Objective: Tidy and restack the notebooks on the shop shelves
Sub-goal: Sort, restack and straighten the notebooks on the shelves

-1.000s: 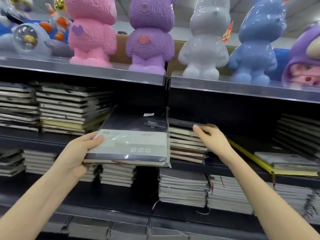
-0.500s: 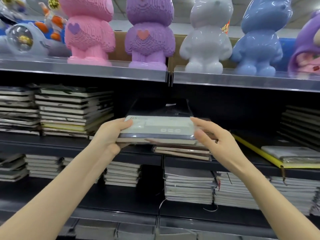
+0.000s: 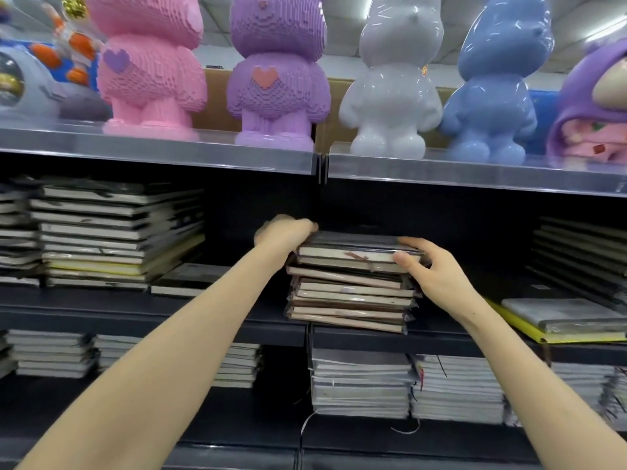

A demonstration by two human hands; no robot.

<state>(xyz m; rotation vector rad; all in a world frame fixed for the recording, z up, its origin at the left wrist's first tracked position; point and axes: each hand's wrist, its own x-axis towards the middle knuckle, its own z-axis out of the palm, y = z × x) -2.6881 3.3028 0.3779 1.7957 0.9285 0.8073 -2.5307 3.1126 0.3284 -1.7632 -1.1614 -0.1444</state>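
Head view: carried notebook [image 3: 359, 245] now sits atop 12 o'clock stack [image 3: 349, 301]; my left hand [image 3: 284, 233], right hand [image 3: 432, 268] curl fingers round its ends; squaring next

We see three shelves. The top shelf [image 3: 203, 154] has a clear front lip and carries a row of standing figures: a pink bear [image 3: 149, 79], a purple bear [image 3: 276, 96], a white figure [image 3: 390, 106] and a blue figure [image 3: 492, 106]. On the dark middle shelf [image 3: 135, 317] we find a tall stack [image 3: 112, 235] of notebooks at the left, a single notebook [image 3: 190, 279] lying flat just beside it, and a centre stack [image 3: 349, 300] sitting unevenly. A yellow folder [image 3: 529, 330] lies further right. The lower shelf [image 3: 237, 429] holds pale stacks [image 3: 359, 385] side by side.
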